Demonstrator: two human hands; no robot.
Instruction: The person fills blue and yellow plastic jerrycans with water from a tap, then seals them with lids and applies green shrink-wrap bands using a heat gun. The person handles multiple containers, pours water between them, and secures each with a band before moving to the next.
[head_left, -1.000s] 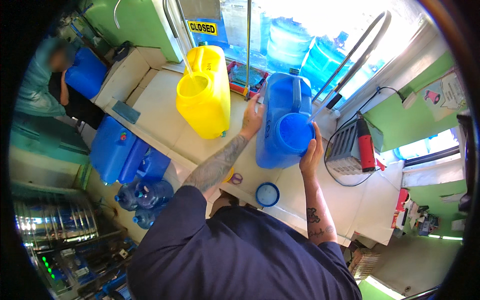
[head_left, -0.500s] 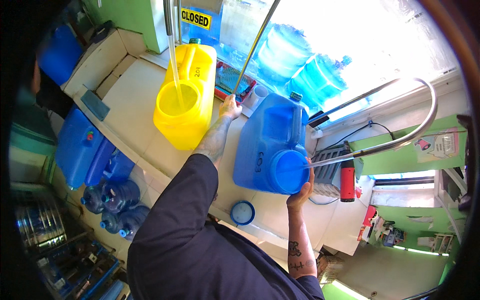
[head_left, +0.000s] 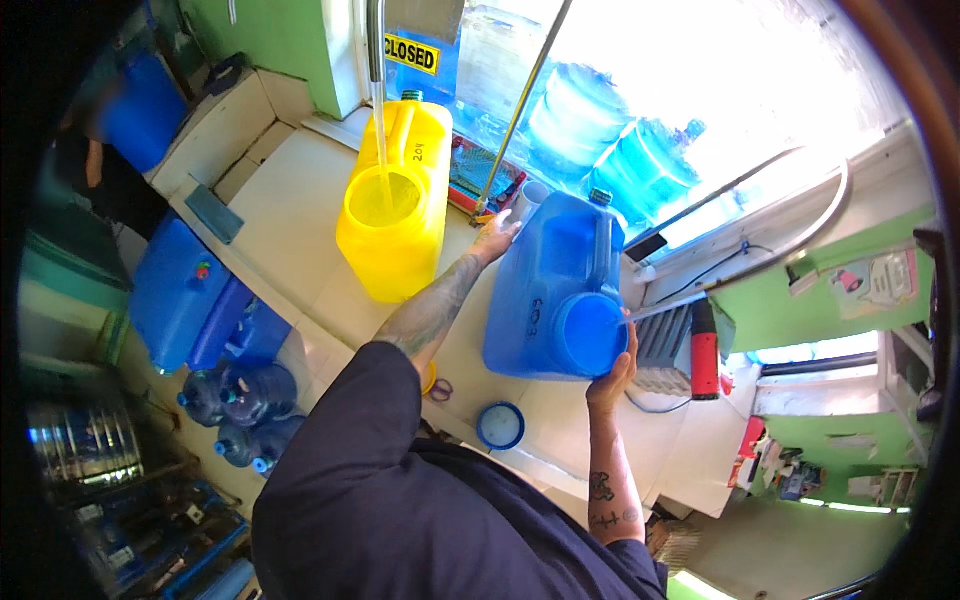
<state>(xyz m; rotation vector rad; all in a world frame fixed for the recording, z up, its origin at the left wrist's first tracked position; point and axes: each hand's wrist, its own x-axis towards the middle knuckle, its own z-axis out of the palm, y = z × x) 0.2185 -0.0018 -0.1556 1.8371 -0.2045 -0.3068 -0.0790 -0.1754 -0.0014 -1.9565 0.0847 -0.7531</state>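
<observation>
My right hand (head_left: 613, 378) grips the neck of a blue jug (head_left: 550, 270), its fingers along the right side of the wide mouth. Toward that mouth reaches a curved metal spout (head_left: 760, 262), with a thin stream at its tip. My left hand (head_left: 495, 238) is open, fingers stretched out, between the upright metal rod (head_left: 520, 105) and the blue jug's left side, close to a white mug (head_left: 529, 200). To the left stands a yellow jug (head_left: 395, 255). Water runs into its mouth from a metal pipe (head_left: 376, 40).
A blue round lid (head_left: 500, 427) lies on the tiled counter (head_left: 290, 215) near its front edge. Behind my hands is a red tray (head_left: 478, 180). A red tool (head_left: 705, 350) stands right of the blue jug. Large water bottles (head_left: 258, 392) sit on the floor at left.
My left hand has let go of the rod's lower end and moved right, toward the blue jug. The right hand stays on the jug's neck. The view has shifted slightly.
</observation>
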